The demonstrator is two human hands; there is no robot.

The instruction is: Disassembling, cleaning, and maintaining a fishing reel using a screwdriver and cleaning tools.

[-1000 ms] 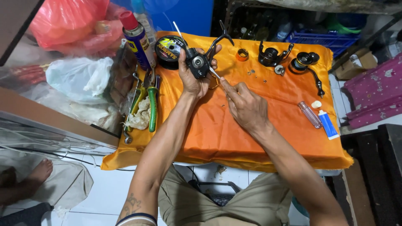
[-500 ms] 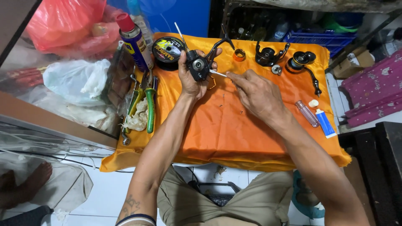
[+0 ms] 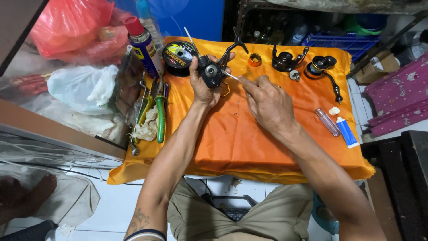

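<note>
My left hand [image 3: 203, 85] grips a black fishing reel body [image 3: 211, 73] and holds it upright above the orange cloth [image 3: 236, 143]. My right hand [image 3: 267, 105] pinches a thin white stick [image 3: 231, 76] whose tip touches the side of the reel body. A second thin white stick [image 3: 191, 35] pokes up behind the reel. Other black reel parts [image 3: 287, 60] and a handle with spool [image 3: 323, 67] lie at the far right of the cloth.
A spool of line [image 3: 177, 56], a spray can [image 3: 142, 44], green-handled pliers [image 3: 159, 114] and a rag [image 3: 147, 127] lie at the left. An orange ring [image 3: 255, 59], a clear vial [image 3: 327, 121] and a small blue tube [image 3: 347, 131] rest on the right. Plastic bags [image 3: 80, 89] crowd the left.
My right hand has moved up and left, bringing the white stick's tip to the reel body. The left hand keeps the reel in about the same place.
</note>
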